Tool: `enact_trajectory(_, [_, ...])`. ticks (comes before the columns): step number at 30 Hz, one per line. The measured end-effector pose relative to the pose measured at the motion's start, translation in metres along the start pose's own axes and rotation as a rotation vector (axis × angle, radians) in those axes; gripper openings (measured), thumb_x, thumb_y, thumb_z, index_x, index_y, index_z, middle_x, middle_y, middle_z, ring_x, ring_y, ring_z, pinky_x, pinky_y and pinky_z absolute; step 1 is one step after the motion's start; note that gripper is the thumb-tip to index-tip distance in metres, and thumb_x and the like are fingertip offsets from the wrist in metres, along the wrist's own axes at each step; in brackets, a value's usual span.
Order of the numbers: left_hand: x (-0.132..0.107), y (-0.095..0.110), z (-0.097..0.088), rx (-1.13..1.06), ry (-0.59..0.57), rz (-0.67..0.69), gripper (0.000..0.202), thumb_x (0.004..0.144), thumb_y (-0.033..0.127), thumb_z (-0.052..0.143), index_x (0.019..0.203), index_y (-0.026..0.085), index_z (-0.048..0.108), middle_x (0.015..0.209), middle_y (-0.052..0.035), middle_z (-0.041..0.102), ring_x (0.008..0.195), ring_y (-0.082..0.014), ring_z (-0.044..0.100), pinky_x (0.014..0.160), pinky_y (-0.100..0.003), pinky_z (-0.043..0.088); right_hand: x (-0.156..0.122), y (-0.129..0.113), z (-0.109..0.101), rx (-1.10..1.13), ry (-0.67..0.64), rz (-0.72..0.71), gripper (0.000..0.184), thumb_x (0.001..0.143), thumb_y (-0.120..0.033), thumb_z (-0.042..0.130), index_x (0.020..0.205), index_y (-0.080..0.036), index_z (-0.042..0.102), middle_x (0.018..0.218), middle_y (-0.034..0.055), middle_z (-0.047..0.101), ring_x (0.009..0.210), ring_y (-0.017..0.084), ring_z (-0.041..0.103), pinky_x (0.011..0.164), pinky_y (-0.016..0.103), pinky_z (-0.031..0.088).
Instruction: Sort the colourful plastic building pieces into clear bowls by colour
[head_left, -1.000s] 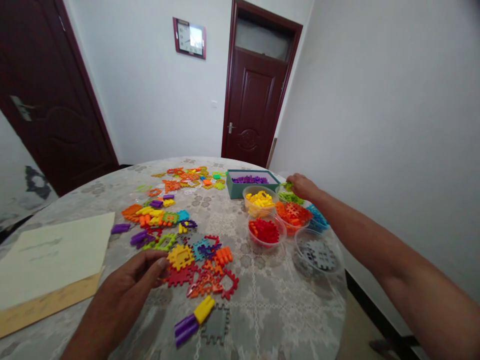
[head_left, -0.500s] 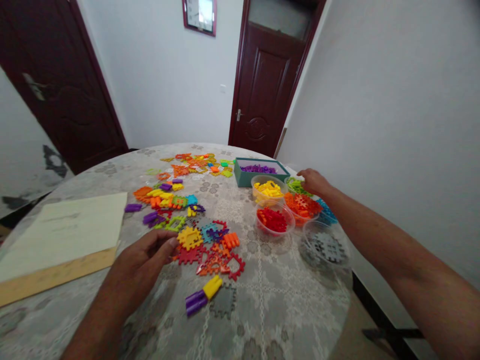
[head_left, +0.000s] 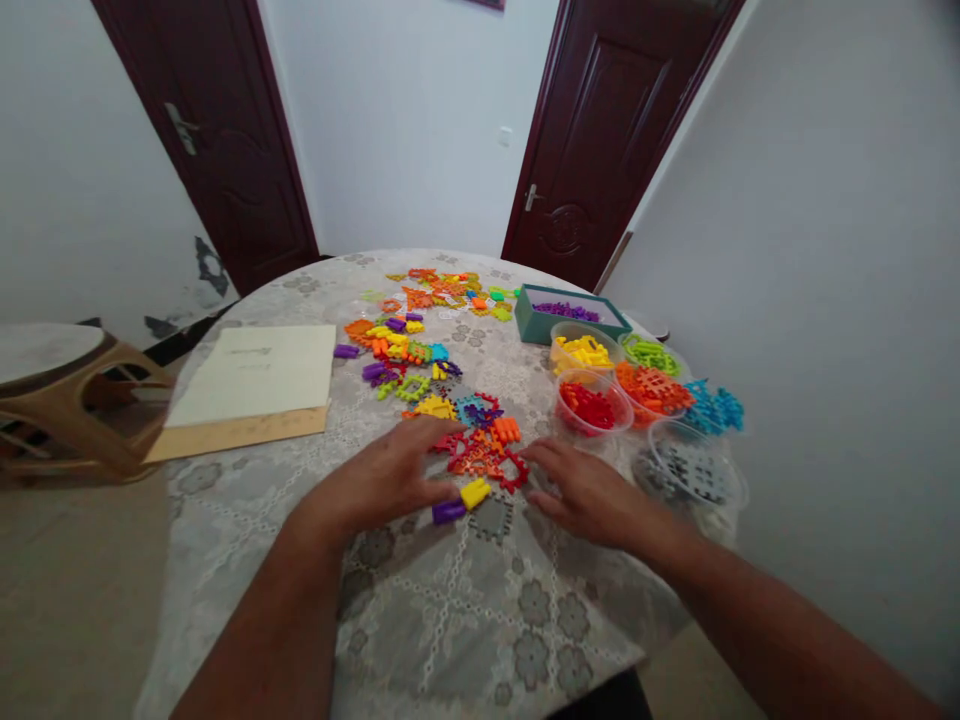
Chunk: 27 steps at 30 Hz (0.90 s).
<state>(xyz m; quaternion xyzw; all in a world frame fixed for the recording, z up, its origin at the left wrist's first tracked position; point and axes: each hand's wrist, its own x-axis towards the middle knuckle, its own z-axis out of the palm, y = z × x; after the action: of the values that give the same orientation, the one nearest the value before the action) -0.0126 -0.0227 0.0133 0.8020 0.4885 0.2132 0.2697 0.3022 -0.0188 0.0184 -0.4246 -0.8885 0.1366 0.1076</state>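
Observation:
My left hand (head_left: 397,465) hovers at the left of a loose pile of toothed plastic building pieces, fingers apart, nothing visibly held. Its thumb is close to a yellow piece (head_left: 475,493) and a purple piece (head_left: 448,512) joined end to end. Beside them lies a grey square piece (head_left: 491,518). At the pile's right side, my right hand (head_left: 589,490) has its fingers spread, with the fingertips by a red toothed ring (head_left: 514,470). Between the hands are red and orange pieces (head_left: 480,455), with an orange ribbed piece (head_left: 506,430) just behind.
Clear bowls at right hold yellow (head_left: 583,352), red (head_left: 589,408), orange (head_left: 652,390), green (head_left: 651,355) and grey pieces (head_left: 694,472); blue pieces (head_left: 712,407) sit alongside. A teal box (head_left: 536,325) holds purple pieces. Paper (head_left: 255,375) lies left; a wooden stool (head_left: 112,400) stands beyond.
My right hand has come back from the bowl of green pieces to the near pile. My left hand has shifted nearer the joined yellow and purple pieces. The view has tilted down and turned left.

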Motion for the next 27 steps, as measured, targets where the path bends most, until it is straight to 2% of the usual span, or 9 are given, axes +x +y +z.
enact_trajectory(2, [0.0, 0.005, 0.013, 0.079, -0.044, 0.059, 0.084, 0.076, 0.046, 0.084, 0.153, 0.035, 0.05, 0.158, -0.0082, 0.054, 0.146, -0.0306, 0.048, 0.122, -0.047, 0.038, 0.001, -0.007, 0.023, 0.018, -0.013, 0.018, 0.048, 0.093, -0.031, 0.068, 0.14, -0.025, 0.06, 0.134, 0.0141, 0.063, 0.116, 0.029, 0.063, 0.099, 0.044, 0.051])
enact_trajectory(4, [0.004, 0.01, 0.027, 0.179, -0.069, 0.065, 0.097, 0.07, 0.047, 0.089, 0.156, 0.035, 0.046, 0.163, -0.0102, 0.047, 0.152, -0.0345, 0.04, 0.124, -0.051, 0.035, 0.006, -0.006, 0.036, 0.05, 0.011, 0.062, 0.046, 0.094, -0.032, 0.067, 0.139, -0.025, 0.06, 0.133, 0.0139, 0.062, 0.116, 0.028, 0.062, 0.099, 0.043, 0.05])
enact_trajectory(7, [0.011, 0.013, 0.042, 0.312, -0.08, 0.027, 0.108, 0.063, 0.053, 0.093, 0.157, 0.033, 0.045, 0.165, -0.0128, 0.043, 0.156, -0.0418, 0.032, 0.125, -0.057, 0.03, 0.018, -0.004, 0.044, 0.106, 0.027, 0.11, 0.039, 0.096, -0.03, 0.065, 0.134, -0.025, 0.062, 0.128, 0.0119, 0.061, 0.114, 0.026, 0.061, 0.096, 0.039, 0.05])
enact_trajectory(9, [0.014, 0.009, 0.044, 0.359, -0.062, -0.002, 0.109, 0.062, 0.055, 0.093, 0.157, 0.032, 0.045, 0.165, -0.014, 0.043, 0.156, -0.0438, 0.031, 0.125, -0.059, 0.029, 0.026, -0.004, 0.045, 0.139, 0.042, 0.107, 0.042, 0.095, -0.029, 0.066, 0.136, -0.024, 0.061, 0.128, 0.0119, 0.06, 0.115, 0.026, 0.061, 0.096, 0.039, 0.049])
enact_trajectory(13, [0.016, -0.005, 0.034, 0.399, -0.006, -0.053, 0.094, 0.073, 0.051, 0.087, 0.155, 0.029, 0.048, 0.163, -0.0155, 0.045, 0.155, -0.0415, 0.033, 0.126, -0.059, 0.027, 0.041, -0.005, 0.044, 0.232, 0.103, 0.024, 0.045, 0.091, -0.024, 0.068, 0.136, -0.022, 0.061, 0.126, 0.0124, 0.064, 0.116, 0.027, 0.06, 0.1, 0.041, 0.047])
enact_trajectory(17, [0.014, -0.014, 0.023, 0.436, 0.074, -0.045, 0.069, 0.086, 0.039, 0.075, 0.15, 0.027, 0.053, 0.158, -0.0141, 0.05, 0.151, -0.0355, 0.039, 0.126, -0.055, 0.028, 0.051, 0.0, 0.046, 0.387, 0.133, 0.044, 0.039, 0.09, -0.025, 0.068, 0.129, -0.021, 0.066, 0.113, 0.0077, 0.068, 0.095, 0.021, 0.063, 0.086, 0.036, 0.05])
enact_trajectory(22, [0.015, -0.006, 0.026, 0.432, 0.087, -0.037, 0.052, 0.088, 0.034, 0.071, 0.139, 0.027, 0.063, 0.149, -0.0122, 0.056, 0.145, -0.0337, 0.044, 0.124, -0.051, 0.03, 0.045, 0.013, 0.059, 0.639, 0.212, 0.131, 0.038, 0.092, -0.032, 0.067, 0.129, -0.024, 0.066, 0.102, 0.003, 0.068, 0.084, 0.019, 0.062, 0.075, 0.031, 0.047])
enact_trajectory(27, [0.02, 0.004, 0.034, 0.412, 0.068, 0.026, 0.038, 0.09, 0.034, 0.072, 0.127, 0.027, 0.071, 0.145, -0.0116, 0.059, 0.141, -0.0343, 0.046, 0.12, -0.053, 0.034, 0.037, 0.012, 0.054, 0.652, 0.153, 0.051, 0.037, 0.089, -0.03, 0.07, 0.126, -0.025, 0.069, 0.101, 0.003, 0.067, 0.079, 0.018, 0.059, 0.071, 0.03, 0.045])
